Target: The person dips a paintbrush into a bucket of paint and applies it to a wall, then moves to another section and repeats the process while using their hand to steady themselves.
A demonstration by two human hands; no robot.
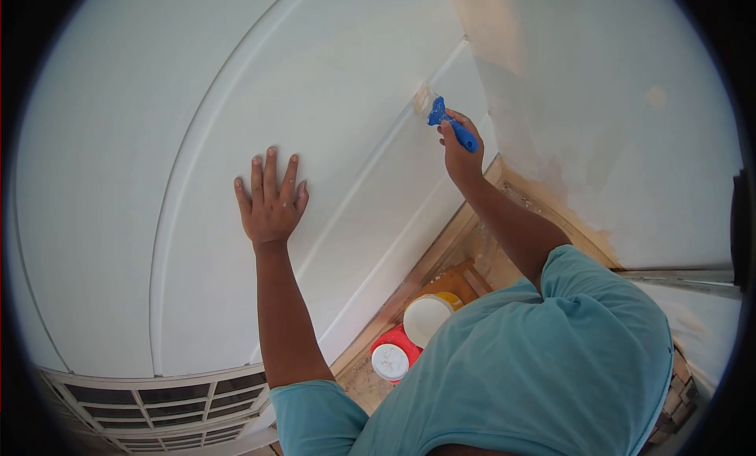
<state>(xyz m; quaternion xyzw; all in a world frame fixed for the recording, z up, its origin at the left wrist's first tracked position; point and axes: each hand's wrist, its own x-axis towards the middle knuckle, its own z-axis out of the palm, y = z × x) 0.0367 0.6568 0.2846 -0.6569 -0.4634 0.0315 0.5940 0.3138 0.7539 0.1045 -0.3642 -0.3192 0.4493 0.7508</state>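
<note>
My right hand (pixel 460 145) grips the blue handle of a scraper (pixel 455 127). The scraper's blade touches the white panelled wall (pixel 339 101) at a raised moulding, where a beige patch (pixel 423 100) shows. Further left, my left hand (pixel 272 208) lies flat against the same wall, its fingers spread and nothing in it.
Below stand a white-lidded tub (pixel 427 318) and a red container with a white lid (pixel 390 362), near a brown wooden piece (pixel 457 281). A second wall (pixel 622 125) meets the panelled one at right. A white-framed window grid (pixel 173 401) is at lower left.
</note>
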